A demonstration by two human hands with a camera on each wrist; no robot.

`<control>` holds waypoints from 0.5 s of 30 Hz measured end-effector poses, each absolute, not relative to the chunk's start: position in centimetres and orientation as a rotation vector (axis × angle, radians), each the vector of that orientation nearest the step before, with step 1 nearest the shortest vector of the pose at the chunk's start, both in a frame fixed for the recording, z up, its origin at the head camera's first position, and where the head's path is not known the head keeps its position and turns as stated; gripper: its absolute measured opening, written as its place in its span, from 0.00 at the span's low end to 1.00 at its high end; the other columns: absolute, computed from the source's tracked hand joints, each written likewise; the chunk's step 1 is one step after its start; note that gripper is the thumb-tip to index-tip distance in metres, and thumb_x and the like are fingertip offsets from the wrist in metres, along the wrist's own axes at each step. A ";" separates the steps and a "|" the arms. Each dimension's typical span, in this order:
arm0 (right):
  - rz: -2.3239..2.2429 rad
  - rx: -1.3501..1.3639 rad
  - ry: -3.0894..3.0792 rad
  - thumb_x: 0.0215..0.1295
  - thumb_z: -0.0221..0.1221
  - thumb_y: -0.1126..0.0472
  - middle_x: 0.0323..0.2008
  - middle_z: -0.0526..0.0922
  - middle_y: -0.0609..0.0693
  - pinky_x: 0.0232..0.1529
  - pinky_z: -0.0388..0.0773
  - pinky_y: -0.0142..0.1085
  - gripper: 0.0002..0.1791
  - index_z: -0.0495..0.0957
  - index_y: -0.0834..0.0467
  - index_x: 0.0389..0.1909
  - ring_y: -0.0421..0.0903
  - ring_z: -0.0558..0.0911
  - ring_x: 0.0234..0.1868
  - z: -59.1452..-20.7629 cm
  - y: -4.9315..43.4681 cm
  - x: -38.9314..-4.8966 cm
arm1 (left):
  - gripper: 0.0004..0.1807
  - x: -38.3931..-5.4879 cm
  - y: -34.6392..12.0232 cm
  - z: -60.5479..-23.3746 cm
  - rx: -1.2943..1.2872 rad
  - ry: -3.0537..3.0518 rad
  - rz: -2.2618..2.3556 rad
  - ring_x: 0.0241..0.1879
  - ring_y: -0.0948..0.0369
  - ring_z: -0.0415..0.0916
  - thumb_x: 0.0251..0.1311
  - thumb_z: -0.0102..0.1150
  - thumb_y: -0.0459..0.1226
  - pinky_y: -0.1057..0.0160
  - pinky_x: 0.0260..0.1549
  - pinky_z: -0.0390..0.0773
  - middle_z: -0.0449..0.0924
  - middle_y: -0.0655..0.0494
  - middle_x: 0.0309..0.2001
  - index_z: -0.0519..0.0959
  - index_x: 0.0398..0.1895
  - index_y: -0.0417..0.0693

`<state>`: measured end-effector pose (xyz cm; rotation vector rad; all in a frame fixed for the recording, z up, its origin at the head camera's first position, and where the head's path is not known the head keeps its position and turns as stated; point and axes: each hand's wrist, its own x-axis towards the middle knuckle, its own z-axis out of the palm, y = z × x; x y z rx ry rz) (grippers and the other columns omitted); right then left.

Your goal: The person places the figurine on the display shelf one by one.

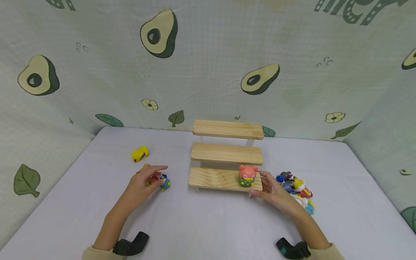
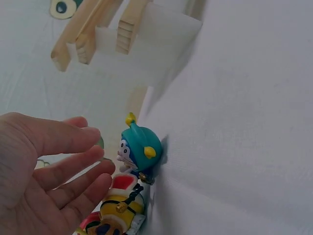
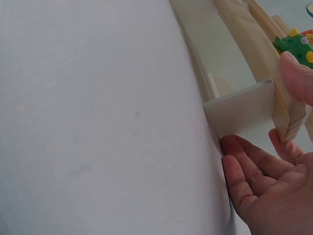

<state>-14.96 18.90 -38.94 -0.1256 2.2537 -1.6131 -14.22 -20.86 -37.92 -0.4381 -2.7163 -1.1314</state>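
Nearest, black wrist mounts [image 1: 132, 246], in front of the wooden stand [image 1: 226, 154]. On its bottom shelf [image 1: 212, 178], a pink figure [image 1: 248, 175]; the right hand [image 1: 274, 191] has its grip clamped round that shelf's end, so a jolt could topple the figure. Left of the stand, the left hand [image 1: 143, 184], fingers apart, nears a teal-capped figurine [image 1: 167, 183].

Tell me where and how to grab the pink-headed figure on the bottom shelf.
I'd pinch the pink-headed figure by both sides of its rounded head, just below the ears, coming from the front and slightly above. It stands upright on the bottom shelf with its front unobstructed, while the middle shelf sits higher behind it.
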 end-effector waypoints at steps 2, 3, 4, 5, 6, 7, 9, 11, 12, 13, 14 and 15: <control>-1.611 -0.122 2.252 0.60 0.61 0.54 0.67 0.59 0.66 0.59 0.68 0.50 0.42 0.48 0.58 0.68 0.62 0.61 0.67 -38.9 18.9 -14.9 | 0.23 -14.3 -20.9 -38.1 -0.434 -2.752 -1.089 0.39 0.59 0.74 0.55 0.62 0.30 0.64 0.40 0.78 0.78 0.53 0.41 0.75 0.55 0.48; -1.611 -0.121 2.251 0.60 0.60 0.54 0.67 0.59 0.66 0.59 0.68 0.50 0.42 0.48 0.58 0.68 0.62 0.61 0.67 -38.9 19.0 -14.9 | 0.23 -14.4 -20.9 -38.2 -0.432 -2.770 -1.078 0.41 0.59 0.73 0.55 0.62 0.29 0.62 0.42 0.78 0.78 0.52 0.42 0.75 0.56 0.48; -1.610 -0.121 2.250 0.60 0.60 0.54 0.67 0.58 0.66 0.59 0.68 0.50 0.42 0.48 0.58 0.68 0.62 0.61 0.67 -38.9 19.0 -14.9 | 0.24 -14.4 -20.9 -38.3 -0.421 -2.790 -1.073 0.44 0.57 0.73 0.55 0.62 0.29 0.58 0.46 0.77 0.78 0.52 0.45 0.75 0.57 0.49; -1.609 -0.122 2.251 0.60 0.60 0.54 0.67 0.58 0.66 0.59 0.68 0.50 0.42 0.48 0.58 0.68 0.62 0.61 0.67 -38.9 19.0 -14.9 | 0.24 -14.5 -21.0 -38.3 -0.414 -2.809 -1.072 0.48 0.55 0.73 0.55 0.61 0.29 0.54 0.50 0.75 0.78 0.51 0.48 0.74 0.57 0.49; -1.609 -0.125 2.252 0.60 0.60 0.54 0.67 0.59 0.66 0.59 0.68 0.50 0.42 0.48 0.58 0.68 0.62 0.61 0.67 -38.9 19.0 -14.9 | 0.25 -14.5 -21.0 -38.4 -0.407 -2.828 -1.073 0.52 0.52 0.71 0.55 0.61 0.29 0.50 0.52 0.73 0.77 0.50 0.51 0.73 0.58 0.49; -1.610 -0.130 2.252 0.60 0.60 0.54 0.67 0.59 0.66 0.58 0.68 0.49 0.41 0.48 0.58 0.68 0.62 0.61 0.67 -38.9 19.0 -14.9 | 0.25 -14.6 -21.0 -38.4 -0.400 -2.846 -1.082 0.56 0.50 0.69 0.56 0.60 0.29 0.47 0.55 0.70 0.76 0.49 0.53 0.73 0.59 0.49; -1.612 -0.138 2.252 0.60 0.60 0.54 0.66 0.59 0.66 0.58 0.69 0.49 0.41 0.48 0.58 0.68 0.62 0.61 0.66 -38.9 19.0 -14.9 | 0.26 -14.7 -21.0 -38.5 -0.393 -2.877 -1.088 0.61 0.47 0.65 0.56 0.59 0.29 0.43 0.57 0.66 0.73 0.47 0.58 0.72 0.60 0.48; -1.613 -0.143 2.251 0.60 0.60 0.54 0.66 0.60 0.66 0.58 0.69 0.49 0.41 0.48 0.58 0.68 0.62 0.62 0.66 -38.9 19.0 -14.9 | 0.25 -14.8 -21.1 -38.7 -0.396 -2.898 -1.081 0.63 0.45 0.63 0.57 0.59 0.29 0.42 0.58 0.65 0.71 0.46 0.59 0.71 0.60 0.47; -1.614 -0.141 2.251 0.60 0.60 0.54 0.66 0.60 0.66 0.58 0.69 0.49 0.41 0.48 0.58 0.68 0.62 0.62 0.66 -38.9 19.0 -14.9 | 0.25 -14.8 -21.1 -38.7 -0.400 -2.904 -1.076 0.63 0.45 0.62 0.57 0.58 0.29 0.42 0.58 0.65 0.71 0.46 0.60 0.71 0.60 0.46; -1.614 -0.137 2.251 0.60 0.60 0.54 0.66 0.60 0.66 0.58 0.69 0.49 0.41 0.49 0.58 0.68 0.62 0.62 0.66 -38.9 19.0 -14.9 | 0.25 -14.9 -21.1 -38.8 -0.409 -2.909 -1.065 0.63 0.44 0.62 0.57 0.58 0.28 0.42 0.58 0.64 0.71 0.45 0.59 0.72 0.60 0.46; -1.615 -0.132 2.250 0.60 0.60 0.54 0.66 0.60 0.66 0.58 0.69 0.49 0.41 0.49 0.58 0.68 0.62 0.61 0.66 -38.9 19.0 -14.9 | 0.24 -14.9 -21.0 -38.9 -0.421 -2.912 -1.043 0.63 0.43 0.62 0.57 0.58 0.28 0.41 0.58 0.63 0.71 0.45 0.59 0.72 0.59 0.45; -1.614 -0.128 2.250 0.60 0.60 0.54 0.66 0.59 0.66 0.58 0.69 0.49 0.41 0.49 0.58 0.68 0.62 0.61 0.67 -38.9 19.0 -14.9 | 0.24 -14.9 -21.0 -39.0 -0.438 -2.912 -1.027 0.63 0.43 0.62 0.57 0.58 0.28 0.41 0.58 0.64 0.72 0.45 0.59 0.73 0.58 0.44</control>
